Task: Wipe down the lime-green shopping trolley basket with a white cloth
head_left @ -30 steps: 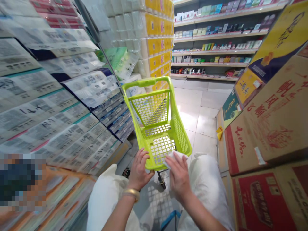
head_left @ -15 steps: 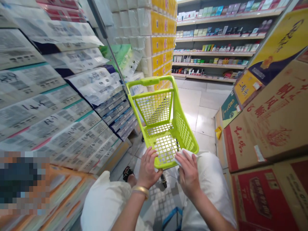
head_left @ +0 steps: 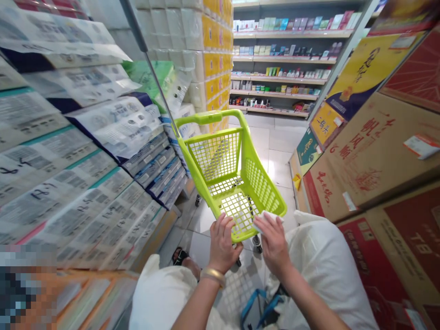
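Observation:
A lime-green shopping cart with mesh walls stands in front of my knees, and its basket holds nothing. My left hand is closed over the basket's near rim, fingers on the inside and thumb below. At the near right corner, my right hand presses a folded white cloth or tissue against the rim. Part of that white piece is hidden under the fingers. The cart's handle is at the far end, and a thin grey pole rises from its left side.
Stacked white cartons rise on the left. Cardboard boxes line the right. Wrapped tissue packs stand behind the cart, with product shelves farther back. A blue-strapped item lies between my legs, and a sandalled foot shows at left.
The view has shifted, so the shelves and boxes sit farther left. Both hands stay on the near rim; the right hand still holds the white piece at the corner.

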{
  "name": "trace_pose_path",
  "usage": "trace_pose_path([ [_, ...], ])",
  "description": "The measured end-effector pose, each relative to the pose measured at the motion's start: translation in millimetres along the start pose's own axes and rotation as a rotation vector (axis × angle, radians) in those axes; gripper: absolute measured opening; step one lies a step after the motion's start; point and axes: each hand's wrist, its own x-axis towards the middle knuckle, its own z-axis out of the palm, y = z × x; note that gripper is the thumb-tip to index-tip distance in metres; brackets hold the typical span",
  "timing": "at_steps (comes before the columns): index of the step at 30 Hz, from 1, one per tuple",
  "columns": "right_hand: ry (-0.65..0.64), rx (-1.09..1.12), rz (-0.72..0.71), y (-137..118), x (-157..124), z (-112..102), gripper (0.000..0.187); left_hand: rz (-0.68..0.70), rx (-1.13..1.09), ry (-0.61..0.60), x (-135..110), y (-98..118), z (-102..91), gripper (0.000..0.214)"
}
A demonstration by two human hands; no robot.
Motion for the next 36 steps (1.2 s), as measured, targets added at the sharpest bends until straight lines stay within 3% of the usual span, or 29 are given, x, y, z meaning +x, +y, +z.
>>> trace_pose_path([
  [3, -0.136, 0.043, -0.134, -24, -4, 7, 0.045, 0.034, -0.010, 0.000, -1, -2, 0.9, 0.050],
  [5, -0.144, 0.040, -0.141, -20, -6, 3, 0.047, 0.034, -0.016, -0.008, -1, 0, 0.2, 0.050],
  [9, 0.017, -0.034, 0.024, 13, -7, -14, 0.046, -0.011, -0.019, -0.030, -2, 9, -2.8, 0.055],
  [11, 0.078, -0.044, 0.068, 17, -8, -16, 0.045, -0.025, -0.010, -0.036, -4, 14, -3.7, 0.056],
  [17, -0.131, 0.110, -0.215, -16, -21, -11, 0.050, 0.019, 0.027, -0.009, -12, 24, -4.5, 0.055],
  [19, -0.104, 0.101, -0.187, -7, -22, -17, 0.049, 0.002, 0.033, -0.012, -14, 28, -5.5, 0.057],
  [23, 0.059, 0.037, 0.008, 15, -24, -26, 0.044, -0.038, 0.021, -0.034, -19, 38, -6.1, 0.061],
  [25, 0.071, 0.049, 0.009, 6, -29, -23, 0.044, -0.029, 0.021, -0.031, -22, 42, -5.5, 0.061],
  [28, -0.051, 0.135, -0.155, -21, -38, -16, 0.045, -0.015, 0.033, -0.026, -28, 44, -6.1, 0.058],
  [30, -0.065, 0.155, -0.191, -29, -43, -17, 0.046, -0.017, 0.036, -0.035, -33, 45, -8.7, 0.058],
  [36, 0.099, 0.051, 0.011, -6, -49, -30, 0.044, -0.090, 0.035, -0.045, -45, 54, -18.8, 0.068],
])
